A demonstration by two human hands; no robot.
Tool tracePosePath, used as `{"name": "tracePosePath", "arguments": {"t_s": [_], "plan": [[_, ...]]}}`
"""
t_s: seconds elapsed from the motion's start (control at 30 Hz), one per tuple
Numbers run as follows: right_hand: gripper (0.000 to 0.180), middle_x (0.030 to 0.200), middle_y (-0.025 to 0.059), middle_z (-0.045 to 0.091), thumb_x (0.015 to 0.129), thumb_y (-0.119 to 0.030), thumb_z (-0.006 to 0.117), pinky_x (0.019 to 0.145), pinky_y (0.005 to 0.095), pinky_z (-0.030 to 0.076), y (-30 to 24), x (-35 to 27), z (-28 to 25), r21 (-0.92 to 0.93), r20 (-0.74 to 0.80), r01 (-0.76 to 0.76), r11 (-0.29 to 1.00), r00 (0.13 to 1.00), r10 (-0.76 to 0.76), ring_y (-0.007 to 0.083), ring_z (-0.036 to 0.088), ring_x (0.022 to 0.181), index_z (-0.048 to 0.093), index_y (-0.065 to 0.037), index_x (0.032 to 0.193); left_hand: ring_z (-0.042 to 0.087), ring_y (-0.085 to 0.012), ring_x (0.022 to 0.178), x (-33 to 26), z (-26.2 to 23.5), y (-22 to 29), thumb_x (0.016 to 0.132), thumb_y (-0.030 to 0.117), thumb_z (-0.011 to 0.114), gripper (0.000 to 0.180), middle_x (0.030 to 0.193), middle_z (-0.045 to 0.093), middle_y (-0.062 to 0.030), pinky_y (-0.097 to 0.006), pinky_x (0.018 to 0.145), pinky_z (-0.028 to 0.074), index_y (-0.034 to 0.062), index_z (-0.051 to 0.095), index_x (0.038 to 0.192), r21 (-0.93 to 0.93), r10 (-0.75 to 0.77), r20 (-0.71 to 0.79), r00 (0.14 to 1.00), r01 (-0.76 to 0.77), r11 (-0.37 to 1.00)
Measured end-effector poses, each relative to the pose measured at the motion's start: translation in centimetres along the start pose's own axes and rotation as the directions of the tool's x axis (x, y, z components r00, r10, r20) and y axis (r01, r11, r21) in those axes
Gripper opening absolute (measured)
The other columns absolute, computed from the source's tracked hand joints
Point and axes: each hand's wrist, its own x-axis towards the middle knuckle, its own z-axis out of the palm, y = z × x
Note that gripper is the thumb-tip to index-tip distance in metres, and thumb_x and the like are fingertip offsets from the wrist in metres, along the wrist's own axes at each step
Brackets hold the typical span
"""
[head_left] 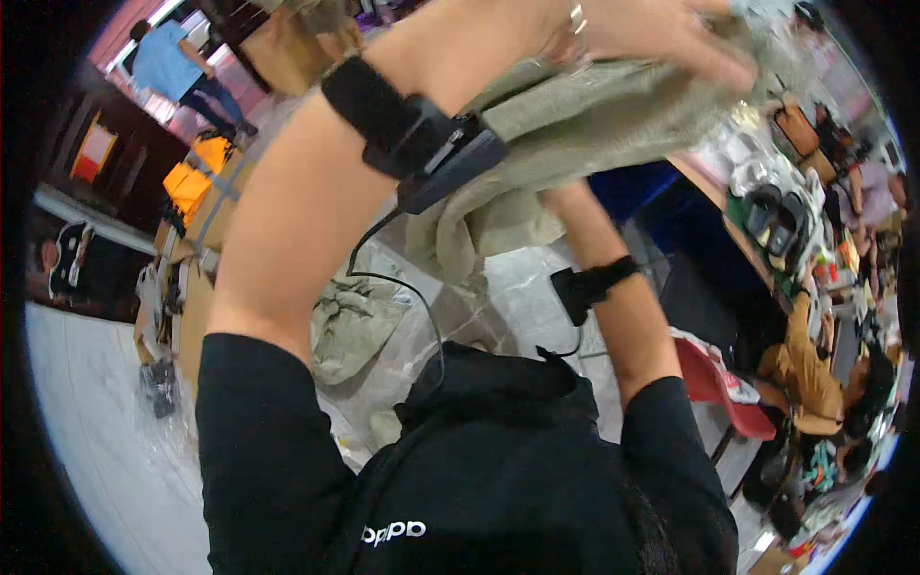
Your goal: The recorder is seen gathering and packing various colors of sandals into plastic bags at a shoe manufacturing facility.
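Note:
A grey-green piece of cloth [594, 120], perhaps a garment, hangs raised in front of me in loose folds. Over its upper edge reaches my left hand [661, 38], touching the fabric; its fingers are smeared by motion, so their grip is unclear. My right forearm goes up behind the cloth, which hides the right hand. Black straps with small devices sit on both forearms, and a dark cable runs from the left device [450, 158]. Lower down, more crumpled grey-green cloth [355, 326] lies near clear plastic wrapping.
On the right, a table [704, 177] bears dark sandals [776, 216] and plastic-wrapped goods. A red chair [714, 379] stands near my right arm, with people beyond. Cardboard boxes [225, 196] with orange packages [187, 187] are at left. A person in light blue [168, 62] stands far left.

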Motion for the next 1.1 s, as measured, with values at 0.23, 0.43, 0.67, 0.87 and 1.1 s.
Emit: {"name": "tracePosePath", "arguments": {"t_s": [0.23, 0.43, 0.67, 0.87, 1.1], "plan": [[0.048, 0.12, 0.0169, 0.046, 0.079, -0.025, 0.054, 0.094, 0.0385, 0.033, 10.1, 2.8, -22.7, -0.141, 0.28, -0.2, 0.97, 0.931, 0.233, 0.0281, 0.042, 0.111, 0.042, -0.004, 0.121, 0.016, -0.0249, 0.13, -24.9, 1.6, -15.5, 0.064, 0.018, 0.072, 0.099, 0.14, 0.016, -0.0173, -0.032, 0.105, 0.017, 0.0068, 0.006, 0.137, -0.056, -0.688, -0.125, 0.715, 0.687, 0.724], [0.046, 0.119, 0.0165, 0.046, 0.079, -0.025, 0.054, 0.093, 0.038, 0.034, 9.8, -5.5, -38.4, -0.406, 0.34, -0.405, 0.819, 0.765, 0.547, 0.0262, 0.042, 0.112, 0.044, -0.005, 0.118, 0.029, -0.0421, 0.12, -34.9, 22.6, -16.4, 0.052, 0.042, 0.075, 0.115, 0.133, 0.025, -0.027, -0.041, 0.098, 0.03, 0.0112, 0.004, 0.137, 0.232, -0.933, 0.215, 0.287, 0.913, 0.334], [0.043, 0.118, 0.0161, 0.047, 0.079, -0.026, 0.054, 0.093, 0.0375, 0.035, 6.5, -3.7, -37.2, -0.651, 0.28, -0.562, 0.51, 0.447, 0.85, 0.0239, 0.042, 0.112, 0.046, -0.005, 0.116, 0.054, -0.0145, 0.085, -27.0, 28.6, -16.1, 0.079, 0.004, 0.048, 0.019, 0.09, 0.061, -0.0036, -0.029, 0.074, 0.044, 0.004, 0.062, 0.092, -0.624, -0.885, 0.202, 0.419, 0.752, 0.214], [0.041, 0.117, 0.0157, 0.048, 0.079, -0.026, 0.054, 0.092, 0.037, 0.036, 1.9, 0.3, -19.1, -0.781, 0.221, -0.566, 0.264, 0.145, 0.964, 0.022, 0.042, 0.112, 0.048, -0.006, 0.114, 0.058, -0.0177, 0.085, -18.9, 13.0, -10.2, 0.083, 0.008, 0.045, 0.02, 0.095, 0.06, -0.0083, -0.031, 0.075, 0.047, -0.0001, 0.057, 0.096, -0.69, -0.518, -0.083, 0.851, 0.326, 0.646], [0.027, 0.098, 0.0092, 0.058, 0.08, -0.015, 0.058, 0.073, 0.0252, 0.046, 6.7, -10.9, -13.4, -0.081, 0.336, -0.706, 0.704, 0.645, 0.686, 0.0153, 0.056, 0.088, 0.053, 0.001, 0.101, 0.056, -0.0248, 0.088, -8.2, 12.8, -11.6, 0.087, 0.007, 0.038, 0.017, 0.092, 0.057, -0.0134, -0.038, 0.082, 0.045, -0.0026, 0.052, 0.092, -0.973, -0.843, 0.144, 0.518, -0.08, -0.215]]}}
